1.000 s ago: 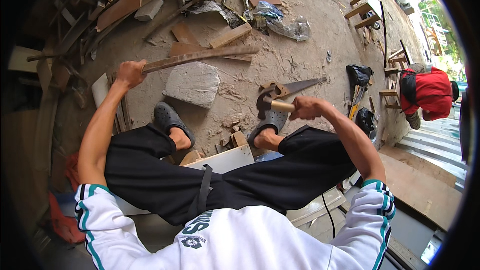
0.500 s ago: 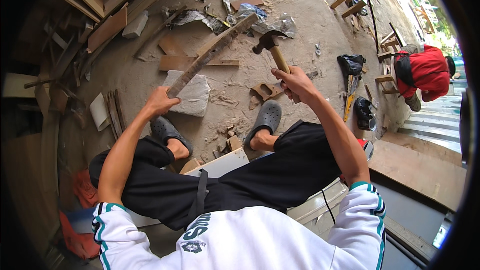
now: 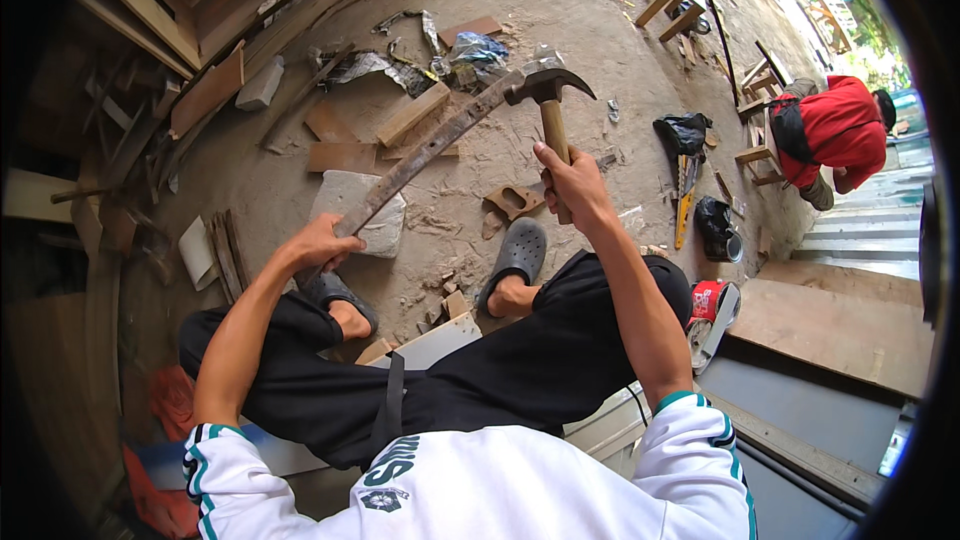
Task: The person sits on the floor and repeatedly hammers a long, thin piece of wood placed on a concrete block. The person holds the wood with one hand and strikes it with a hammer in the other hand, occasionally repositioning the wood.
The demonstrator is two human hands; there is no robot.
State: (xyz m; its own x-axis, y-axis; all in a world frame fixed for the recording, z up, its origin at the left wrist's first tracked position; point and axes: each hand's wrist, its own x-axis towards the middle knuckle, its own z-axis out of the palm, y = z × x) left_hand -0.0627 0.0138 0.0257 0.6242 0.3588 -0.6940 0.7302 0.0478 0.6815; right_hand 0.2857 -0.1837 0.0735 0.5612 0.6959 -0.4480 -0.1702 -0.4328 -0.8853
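My left hand [image 3: 318, 243] is closed around the near end of a long, narrow wooden strip [image 3: 415, 160] with dark stains, slanting up and away to the right. My right hand [image 3: 577, 183] grips the wooden handle of a claw hammer [image 3: 553, 128]. The hammer's dark head overlaps the strip's far end in the head view; whether they touch I cannot tell. Under the strip lies a pale, rough-faced block [image 3: 388, 230] on the floor, close to my left hand. A wooden piece with a cut-out hole [image 3: 514, 202] rests on the floor beside my right hand.
Wood offcuts [image 3: 413, 115] and crumpled plastic [image 3: 478, 48] litter the dusty floor ahead. To the right lie a yellow-handled saw [image 3: 684, 212] and a black bag [image 3: 682, 132]. A person in red [image 3: 845, 130] bends beside wooden stools. Boards [image 3: 205, 95] are piled at left.
The hammer has swung more upright, and its head now overlaps the strip's far end. The strip's far end has moved right and nearer, uncovering a wood offcut. The view has shifted slightly.
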